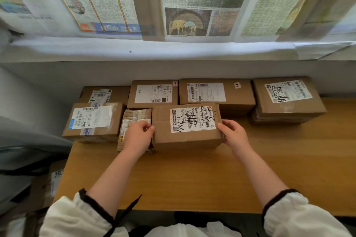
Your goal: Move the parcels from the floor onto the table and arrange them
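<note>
both forearms (113, 171) reached forward over the table edge and angled inward, bare below white sleeves (81, 217) with dark cuffs gathered near the elbows. the left hand (137, 136) curled its fingers against the left end of the parcel (187, 127). the right hand (234, 134) clasped the right end, thumb lying on the top edge.

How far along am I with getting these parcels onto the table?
Well along. A back row of boxes and two front parcels sit on the table. In hand: left hand and right hand grip a labelled box by its ends. Left: at least one carton below the table's left edge.
</note>
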Demonstrator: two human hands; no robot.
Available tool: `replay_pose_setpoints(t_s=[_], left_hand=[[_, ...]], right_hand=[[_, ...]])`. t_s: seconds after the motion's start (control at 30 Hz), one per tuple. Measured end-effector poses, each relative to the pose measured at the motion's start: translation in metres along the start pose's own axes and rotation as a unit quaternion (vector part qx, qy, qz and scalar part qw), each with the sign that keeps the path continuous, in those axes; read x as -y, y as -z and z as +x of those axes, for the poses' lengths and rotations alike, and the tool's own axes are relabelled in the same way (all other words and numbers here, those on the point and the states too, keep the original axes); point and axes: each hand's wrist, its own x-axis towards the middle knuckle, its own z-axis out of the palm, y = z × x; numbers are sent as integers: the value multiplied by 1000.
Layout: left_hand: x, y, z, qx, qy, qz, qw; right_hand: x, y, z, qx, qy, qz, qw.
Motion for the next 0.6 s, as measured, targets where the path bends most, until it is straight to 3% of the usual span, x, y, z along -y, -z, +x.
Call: replay_pose_setpoints(t_s=[0.4,0.5,0.6], left_hand=[[3,-6,2,-27,19,-28,999],[2,0,-5,-69,-17,-63,996],[6,17,-15,-129,-84,-99,983]], right_hand=[[7,-5,7,-33,-32,-58,997],[15,-10,-3,-83,57,-129,987],[28,-24,-22,-125,237,-247,931]])
